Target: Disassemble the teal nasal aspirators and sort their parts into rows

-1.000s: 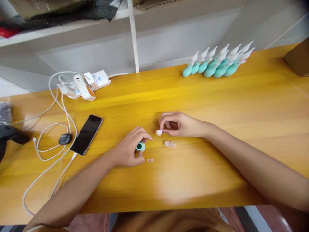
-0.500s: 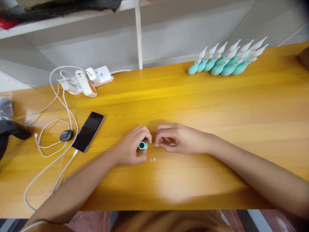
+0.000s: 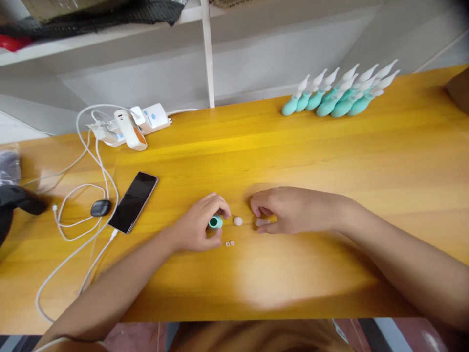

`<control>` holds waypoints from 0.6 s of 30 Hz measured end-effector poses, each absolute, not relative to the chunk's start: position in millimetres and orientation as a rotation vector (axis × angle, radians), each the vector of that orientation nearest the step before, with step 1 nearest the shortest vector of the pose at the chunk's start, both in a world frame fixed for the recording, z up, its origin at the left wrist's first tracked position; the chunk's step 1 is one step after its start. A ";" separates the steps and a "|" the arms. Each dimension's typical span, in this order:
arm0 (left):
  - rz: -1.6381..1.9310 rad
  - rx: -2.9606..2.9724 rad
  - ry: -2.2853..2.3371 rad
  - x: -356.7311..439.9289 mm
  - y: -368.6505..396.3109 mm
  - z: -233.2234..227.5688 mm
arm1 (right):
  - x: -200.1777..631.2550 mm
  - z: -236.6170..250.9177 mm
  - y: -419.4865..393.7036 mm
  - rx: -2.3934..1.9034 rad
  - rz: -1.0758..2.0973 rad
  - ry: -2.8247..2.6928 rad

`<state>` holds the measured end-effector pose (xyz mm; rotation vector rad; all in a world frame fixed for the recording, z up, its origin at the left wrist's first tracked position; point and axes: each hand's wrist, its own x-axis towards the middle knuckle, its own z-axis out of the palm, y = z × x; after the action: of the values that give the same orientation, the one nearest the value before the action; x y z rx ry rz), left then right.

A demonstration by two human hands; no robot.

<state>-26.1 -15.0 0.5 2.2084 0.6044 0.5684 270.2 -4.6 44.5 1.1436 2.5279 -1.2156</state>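
My left hand (image 3: 205, 222) curls around a teal rubber bulb (image 3: 220, 222), whose dark round mouth faces up toward me. Just right of it, a small pale round piece (image 3: 238, 221) sits on the wooden table. Two tiny pale rings (image 3: 229, 243) lie side by side nearer to me. My right hand (image 3: 274, 210) is lowered to the tabletop, its thumb and fingers closed around a small whitish, translucent piece (image 3: 261, 222). Fingers cover part of that piece, so its full shape is hidden.
Several teal bulbs with white pointed nozzles (image 3: 335, 100) stand grouped at the back right. On the left lie a phone (image 3: 135, 201), a black earbud case (image 3: 100, 208) and looping white cables. Chargers and a power strip (image 3: 156, 118) rest against the back shelf.
My right hand has let go of the pale round piece, moved right and closed around the whitish piece. My left hand stays around the bulb.
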 end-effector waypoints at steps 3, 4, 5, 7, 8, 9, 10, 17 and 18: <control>0.587 2.182 0.597 -27.0 -14.5 0.9 | 267.3 41.8 -5.8 1.082 -1.242 2.551; 0.601 2.171 0.590 -27.2 -14.2 1.0 | 266.9 41.1 -5.4 1.069 -1.276 2.559; 0.619 2.157 0.579 -27.4 -13.7 1.0 | 267.0 40.6 -4.8 1.064 -1.309 2.576; 0.659 2.123 0.560 -27.9 -12.8 0.7 | 268.0 40.1 -3.3 1.065 -1.344 2.639; 0.673 2.106 0.556 -28.1 -12.5 0.5 | 268.7 40.0 -2.7 1.065 -1.346 2.672; 0.683 2.088 0.555 -28.2 -12.2 0.2 | 269.6 39.8 -2.3 1.060 -1.347 2.696; 0.689 2.073 0.557 -28.4 -12.0 0.0 | 270.5 39.6 -2.1 1.048 -1.351 2.710; 0.689 2.029 0.565 -29.0 -12.0 -2.1 | 274.8 37.3 0.3 1.003 -1.331 2.732; 0.694 2.020 0.562 -29.0 -11.9 -2.4 | 274.6 36.9 0.8 0.994 -1.335 2.726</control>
<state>-29.0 -11.9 -2.4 2.0197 0.5621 0.6943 274.6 0.8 36.9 0.9937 2.7260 -1.3346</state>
